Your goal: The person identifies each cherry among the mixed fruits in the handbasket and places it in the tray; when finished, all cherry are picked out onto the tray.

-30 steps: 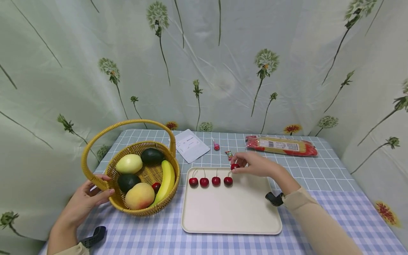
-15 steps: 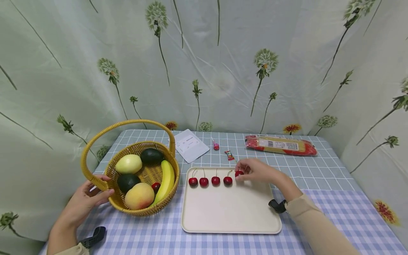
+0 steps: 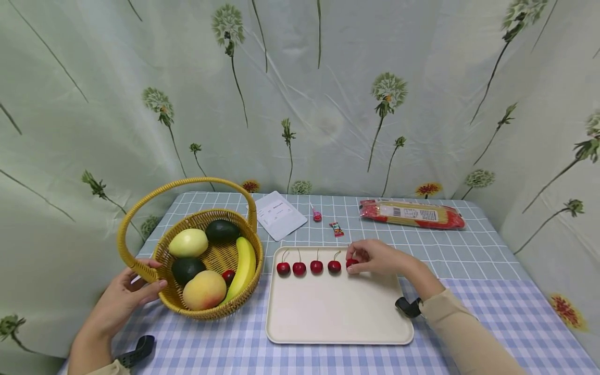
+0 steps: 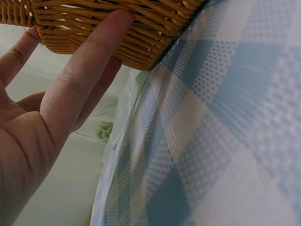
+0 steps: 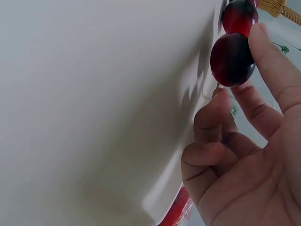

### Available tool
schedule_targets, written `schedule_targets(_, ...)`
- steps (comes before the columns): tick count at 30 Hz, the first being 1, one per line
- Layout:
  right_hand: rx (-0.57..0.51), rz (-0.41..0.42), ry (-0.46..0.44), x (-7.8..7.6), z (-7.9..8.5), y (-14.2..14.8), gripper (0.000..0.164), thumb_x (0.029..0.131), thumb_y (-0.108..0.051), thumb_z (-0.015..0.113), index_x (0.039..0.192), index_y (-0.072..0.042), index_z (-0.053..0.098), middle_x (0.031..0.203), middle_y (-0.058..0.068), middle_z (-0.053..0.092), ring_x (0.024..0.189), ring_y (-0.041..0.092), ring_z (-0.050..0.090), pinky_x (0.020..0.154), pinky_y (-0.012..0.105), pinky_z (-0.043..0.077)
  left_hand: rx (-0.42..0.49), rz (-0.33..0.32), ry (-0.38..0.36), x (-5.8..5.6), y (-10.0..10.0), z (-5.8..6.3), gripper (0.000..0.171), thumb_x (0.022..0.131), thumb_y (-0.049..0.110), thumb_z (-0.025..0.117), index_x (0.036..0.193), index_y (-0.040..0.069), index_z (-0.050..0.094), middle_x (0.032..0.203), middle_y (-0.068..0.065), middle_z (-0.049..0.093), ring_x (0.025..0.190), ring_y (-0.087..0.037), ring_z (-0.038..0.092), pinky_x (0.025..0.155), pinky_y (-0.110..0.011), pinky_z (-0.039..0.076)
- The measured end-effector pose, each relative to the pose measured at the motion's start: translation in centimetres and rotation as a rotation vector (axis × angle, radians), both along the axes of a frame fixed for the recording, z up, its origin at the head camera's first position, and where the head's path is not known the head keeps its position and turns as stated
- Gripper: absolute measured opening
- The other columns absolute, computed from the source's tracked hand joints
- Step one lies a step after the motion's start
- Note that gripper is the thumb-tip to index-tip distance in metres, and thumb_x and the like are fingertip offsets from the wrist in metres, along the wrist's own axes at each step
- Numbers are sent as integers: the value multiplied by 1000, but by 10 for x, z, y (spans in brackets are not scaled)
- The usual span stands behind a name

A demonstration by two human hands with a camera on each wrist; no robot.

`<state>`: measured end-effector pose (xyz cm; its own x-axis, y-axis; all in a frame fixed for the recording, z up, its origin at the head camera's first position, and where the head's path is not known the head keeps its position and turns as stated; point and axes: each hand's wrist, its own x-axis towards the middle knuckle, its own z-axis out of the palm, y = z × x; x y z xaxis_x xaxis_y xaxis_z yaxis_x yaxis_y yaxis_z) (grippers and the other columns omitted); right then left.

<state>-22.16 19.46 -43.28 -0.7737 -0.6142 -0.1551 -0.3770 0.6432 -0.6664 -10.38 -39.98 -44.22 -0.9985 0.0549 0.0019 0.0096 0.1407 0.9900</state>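
Note:
My right hand [image 3: 374,256] pinches a dark red cherry [image 5: 232,59] between thumb and fingers over the back of the cream tray [image 3: 339,307]. To its left, several stemmed cherries [image 3: 316,267] stand in a row along the tray's back edge. My left hand [image 3: 123,294] touches the side of the yellow wicker basket [image 3: 220,314] near the foot of its handle. In the left wrist view the fingers lie fairly straight against the weave. Inside the basket are a banana [image 3: 243,268], a peach [image 3: 204,290], a pale yellow-green fruit [image 3: 188,243], two dark green avocados [image 3: 222,232] and a cherry [image 3: 228,276].
Behind the tray lie a white packet [image 3: 276,215], a lollipop [image 3: 316,215] and a small wrapped candy [image 3: 336,229]. A long red and clear pack of noodles [image 3: 412,214] lies at the back right. A floral curtain [image 3: 300,104] encloses the table's back and sides.
My right hand has brought its cherry from the tray's back rim forward and slightly right, level with the row. The left hand and the basket have stayed in place.

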Motion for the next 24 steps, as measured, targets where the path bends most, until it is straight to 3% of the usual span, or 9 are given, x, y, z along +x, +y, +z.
schedule_targets(24,37,-14,-48,1,2,-1,28,98,-33,82,113,-14,69,85,-2,59,80,14,54,68,24,42,-8,34,-28,-2,0,-1,40,101,-7,68,133,17,61,123,15,62,108,3,70,78,-29,66)
